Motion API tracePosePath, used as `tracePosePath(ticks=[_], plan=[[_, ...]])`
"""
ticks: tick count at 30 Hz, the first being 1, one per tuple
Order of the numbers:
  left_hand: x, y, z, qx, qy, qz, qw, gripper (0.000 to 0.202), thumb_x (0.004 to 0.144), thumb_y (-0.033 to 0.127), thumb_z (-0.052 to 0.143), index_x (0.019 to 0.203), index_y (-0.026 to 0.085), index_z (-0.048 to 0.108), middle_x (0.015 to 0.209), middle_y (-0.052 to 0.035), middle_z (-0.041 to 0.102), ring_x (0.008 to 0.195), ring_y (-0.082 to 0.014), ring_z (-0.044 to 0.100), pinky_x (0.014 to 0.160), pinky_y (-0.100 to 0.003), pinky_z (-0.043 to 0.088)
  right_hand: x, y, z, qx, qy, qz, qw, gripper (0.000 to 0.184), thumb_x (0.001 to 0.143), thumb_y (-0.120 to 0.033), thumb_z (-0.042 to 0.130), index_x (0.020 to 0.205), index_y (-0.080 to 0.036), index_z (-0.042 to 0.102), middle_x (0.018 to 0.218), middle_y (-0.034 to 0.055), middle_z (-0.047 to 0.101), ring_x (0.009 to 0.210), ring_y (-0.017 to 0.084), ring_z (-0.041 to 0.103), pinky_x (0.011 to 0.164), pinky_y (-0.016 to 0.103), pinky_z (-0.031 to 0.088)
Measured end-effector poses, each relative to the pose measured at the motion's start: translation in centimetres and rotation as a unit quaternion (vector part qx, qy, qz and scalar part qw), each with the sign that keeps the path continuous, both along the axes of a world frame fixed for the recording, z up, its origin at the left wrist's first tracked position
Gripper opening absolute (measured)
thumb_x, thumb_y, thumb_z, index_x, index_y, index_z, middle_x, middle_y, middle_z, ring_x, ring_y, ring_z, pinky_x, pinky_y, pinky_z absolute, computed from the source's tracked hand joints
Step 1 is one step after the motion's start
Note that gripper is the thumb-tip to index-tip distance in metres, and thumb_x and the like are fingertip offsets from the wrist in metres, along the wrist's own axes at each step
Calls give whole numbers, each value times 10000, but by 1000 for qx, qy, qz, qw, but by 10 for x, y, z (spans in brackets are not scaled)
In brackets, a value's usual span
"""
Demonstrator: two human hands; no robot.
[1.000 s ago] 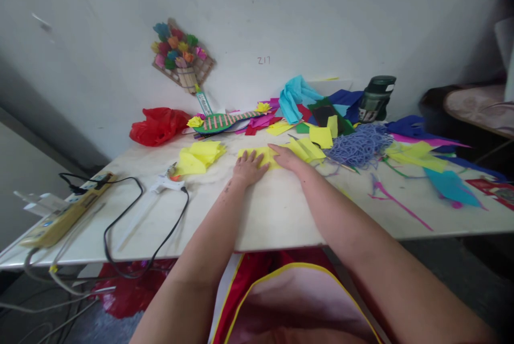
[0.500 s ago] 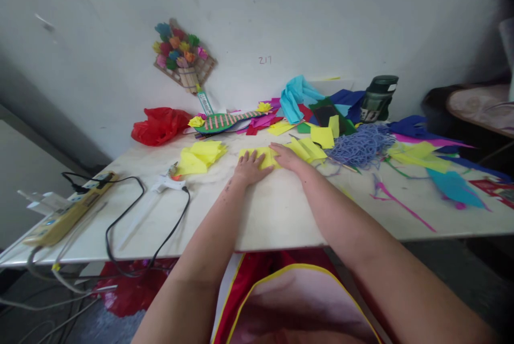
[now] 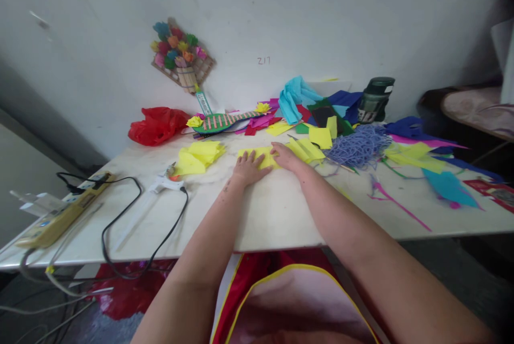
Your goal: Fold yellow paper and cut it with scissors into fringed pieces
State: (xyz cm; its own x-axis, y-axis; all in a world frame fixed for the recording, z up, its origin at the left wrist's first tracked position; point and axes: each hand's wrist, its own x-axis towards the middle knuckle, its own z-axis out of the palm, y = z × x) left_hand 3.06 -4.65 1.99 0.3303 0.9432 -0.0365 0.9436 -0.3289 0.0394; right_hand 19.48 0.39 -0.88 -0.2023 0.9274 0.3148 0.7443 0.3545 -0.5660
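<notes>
My left hand (image 3: 249,168) lies flat with its fingers spread, pressing on a strip of yellow crepe paper (image 3: 262,158) on the table. At the strip's right end rests my right hand (image 3: 284,157), palm down, fingers reaching across the paper and slightly bent. Its thumb side is partly hidden. Just right of it are more yellow paper pieces (image 3: 307,150), and to the left sits a loose stack of yellow crepe paper (image 3: 199,157).
A glue gun (image 3: 165,183) and its black cord lie left, near a power strip (image 3: 66,215). Purple yarn (image 3: 357,146), a dark bottle (image 3: 376,100) and coloured paper scraps fill the right and back. A red plastic bag (image 3: 156,125) is back left.
My right fingers have bent slightly more at the strip's right end. My left hand stays on the paper. The whole view has shifted a little.
</notes>
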Motion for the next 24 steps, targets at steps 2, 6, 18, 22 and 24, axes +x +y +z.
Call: tracePosePath(ticks=[2, 6, 18, 22, 24], plan=[[0, 0, -1, 4, 0, 2, 1000, 769, 704, 724, 62, 1354, 332, 187, 1445, 2, 119, 1311, -279, 74, 1033, -438, 109, 0, 0, 0, 2, 8, -2, 1000, 209, 682, -31, 443, 792, -147, 577, 1313, 85, 403, 1220, 172, 347, 1018, 321, 261], [0, 1, -3, 15, -9, 5, 1000, 723, 738, 686, 61, 1348, 330, 212, 1442, 4, 137, 1310, -267, 92, 1037, -427, 114, -1, -1, 1, 5, 22, -6, 1000, 206, 671, -32, 448, 762, -148, 592, 1306, 76, 414, 1209, 171, 365, 1014, 320, 271], [-5, 7, -4, -12, -5, -11, 1000, 564, 831, 514, 134, 1364, 328, 140, 1450, 37, 57, 1317, -241, 33, 1038, -428, 108, 0, -5, 5, -13, 27, 7, 1000, 301, 690, -24, 442, 907, -115, 631, 1339, 101, 375, 1218, 166, 360, 1025, 275, 248], [-7, 6, 1, -38, 5, -33, 999, 692, 747, 667, 185, 1360, 357, 107, 1449, 38, 40, 1315, -262, 15, 1031, -460, 81, -1, -5, 5, -21, 27, 7, 999, 325, 700, -35, 434, 946, -120, 628, 1346, 84, 368, 1222, 164, 354, 1025, 273, 255], [-9, 4, 3, -41, 4, -49, 998, 755, 699, 728, 172, 1358, 366, 103, 1449, 40, 45, 1314, -275, 8, 1029, -470, 68, -1, -6, 6, -18, 16, 5, 1000, 341, 701, -37, 432, 960, -142, 626, 1345, 61, 373, 1218, 162, 360, 1024, 285, 264]])
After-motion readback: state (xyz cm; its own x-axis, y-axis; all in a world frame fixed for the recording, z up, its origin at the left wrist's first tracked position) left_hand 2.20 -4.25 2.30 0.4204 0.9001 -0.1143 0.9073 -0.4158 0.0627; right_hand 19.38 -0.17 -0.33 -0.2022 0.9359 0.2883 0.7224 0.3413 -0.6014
